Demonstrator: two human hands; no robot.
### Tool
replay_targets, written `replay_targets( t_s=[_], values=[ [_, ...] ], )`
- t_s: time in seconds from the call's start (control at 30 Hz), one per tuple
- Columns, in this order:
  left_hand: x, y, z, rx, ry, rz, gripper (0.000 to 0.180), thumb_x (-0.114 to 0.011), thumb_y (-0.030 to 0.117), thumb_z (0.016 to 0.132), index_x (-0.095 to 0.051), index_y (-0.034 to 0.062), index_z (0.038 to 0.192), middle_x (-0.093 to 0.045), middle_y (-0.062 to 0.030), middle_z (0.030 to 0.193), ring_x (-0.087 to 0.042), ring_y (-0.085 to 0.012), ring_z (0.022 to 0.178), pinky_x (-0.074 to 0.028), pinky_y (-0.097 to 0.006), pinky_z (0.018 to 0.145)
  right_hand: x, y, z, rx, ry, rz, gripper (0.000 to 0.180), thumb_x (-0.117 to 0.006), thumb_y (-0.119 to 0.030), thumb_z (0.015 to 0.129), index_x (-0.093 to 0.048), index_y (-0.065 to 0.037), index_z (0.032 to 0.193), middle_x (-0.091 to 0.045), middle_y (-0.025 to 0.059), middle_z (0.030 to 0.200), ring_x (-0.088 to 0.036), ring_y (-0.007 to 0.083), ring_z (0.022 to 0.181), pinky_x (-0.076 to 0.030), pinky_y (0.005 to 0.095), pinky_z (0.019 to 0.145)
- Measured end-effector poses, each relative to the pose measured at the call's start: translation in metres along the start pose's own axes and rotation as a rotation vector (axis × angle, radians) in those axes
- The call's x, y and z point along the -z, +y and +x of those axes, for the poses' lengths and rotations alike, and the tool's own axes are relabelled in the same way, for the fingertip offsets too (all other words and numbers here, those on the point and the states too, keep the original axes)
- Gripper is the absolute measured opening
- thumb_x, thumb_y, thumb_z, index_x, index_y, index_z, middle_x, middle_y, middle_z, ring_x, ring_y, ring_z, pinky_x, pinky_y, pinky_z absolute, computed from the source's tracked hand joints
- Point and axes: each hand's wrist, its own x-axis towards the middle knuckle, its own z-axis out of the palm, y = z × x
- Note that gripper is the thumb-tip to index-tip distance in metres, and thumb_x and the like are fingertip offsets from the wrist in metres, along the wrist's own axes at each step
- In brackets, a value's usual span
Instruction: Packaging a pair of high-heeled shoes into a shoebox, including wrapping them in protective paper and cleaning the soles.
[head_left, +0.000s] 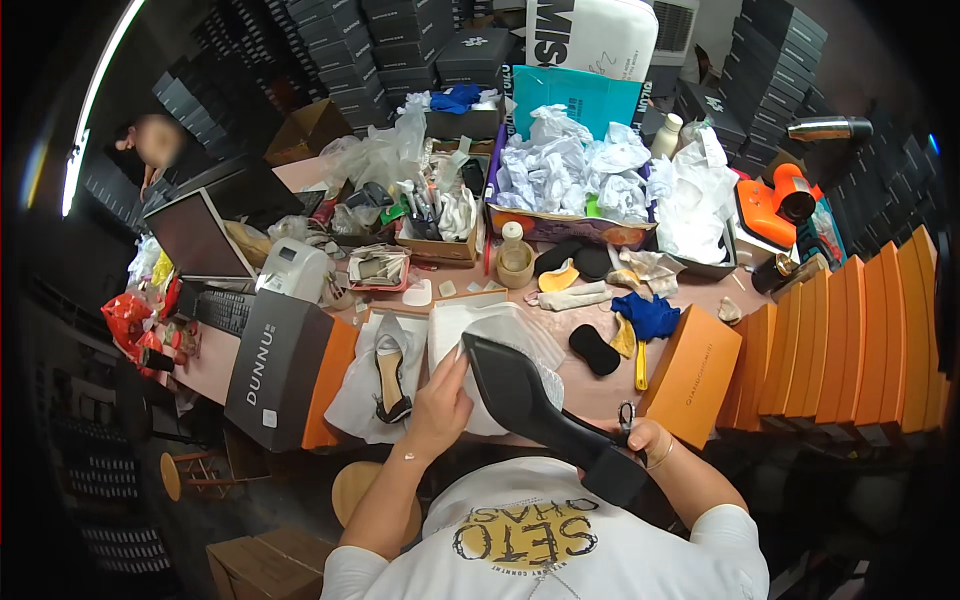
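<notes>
Left hand (pixel 440 400) grip pinches matte black block-heel shoe (pixel 530 400) sole; right hand (pixel 645 440) grip closed around heel.

On your desk: orange boxes (pixel 850 340) stacked at the right, blue cloth (pixel 648 314) mid-table, box of crumpled white paper (pixel 570 170) behind it, laptop (pixel 195 235) far left.

We hold a black shoe (pixel 540 405) with a black block heel. On the pink bench (pixel 590 385) we see a blue cloth (pixel 647 315), a yellow tool (pixel 640 365), white crumpled paper (pixel 560 165) and a row of orange boxes (pixel 850 340). One open box (pixel 285 370) is dark brown outside, orange inside. Our shirt (pixel 560 545) is white with a yellow and black print.
</notes>
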Motion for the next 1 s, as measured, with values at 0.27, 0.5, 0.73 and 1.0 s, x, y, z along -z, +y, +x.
replay_targets(
  t_s=[0.27, 0.5, 0.73, 1.0],
  values=[
    [0.031, -0.024, -0.030, -0.094, -0.131, 0.077, 0.052, -0.049, -0.002, 0.074, -0.047, -0.0021, 0.126, -0.042, -0.0145, 0.139, -0.062, -0.0336, 0.092, -0.051, -0.039, 0.074, -0.036, 0.012, 0.056, -0.313, 0.088, -0.279, 0.092, -0.069, -0.029, 0.077, -0.017, -0.003, 0.147, -0.052, 0.0123, 0.120, -0.060, 0.0128, 0.095, -0.054, 0.0241, 0.068],
    [0.070, 0.000, -0.048, -0.474, -0.075, -0.097, 0.037, -0.059, -0.006, 0.065, -0.063, -0.0033, 0.101, -0.056, -0.0140, 0.127, -0.066, -0.0243, 0.070, -0.053, -0.033, 0.058, -0.070, 0.052, 0.105, 0.099, 0.252, -0.009, 0.055, -0.063, -0.027, 0.087, -0.038, -0.008, 0.132, -0.059, 0.0107, 0.101, -0.062, 0.0190, 0.077, -0.052, 0.0279, 0.064],
    [0.035, -0.001, -0.047, -0.540, -0.178, -0.184, 0.040, -0.058, -0.008, 0.067, -0.060, -0.0061, 0.107, -0.057, -0.0187, 0.123, -0.067, -0.0287, 0.075, -0.055, -0.033, 0.061, -0.075, 0.102, 0.149, 0.696, 0.929, -1.245, 0.071, -0.068, -0.022, 0.083, -0.027, 0.005, 0.135, -0.049, 0.0193, 0.124, -0.051, 0.0220, 0.114, -0.046, 0.0307, 0.089],
    [0.009, 0.009, -0.042, -0.287, -0.323, -0.455, 0.047, -0.055, -0.010, 0.072, -0.056, -0.0046, 0.119, -0.055, -0.0186, 0.128, -0.065, -0.0227, 0.096, -0.052, -0.031, 0.076, -0.085, 0.078, 0.110, 0.279, 1.223, -1.278, 0.046, -0.071, -0.034, 0.077, -0.060, 0.004, 0.102, -0.063, 0.0233, 0.094, -0.062, 0.0356, 0.088, -0.049, 0.0406, 0.077]
  ],
)
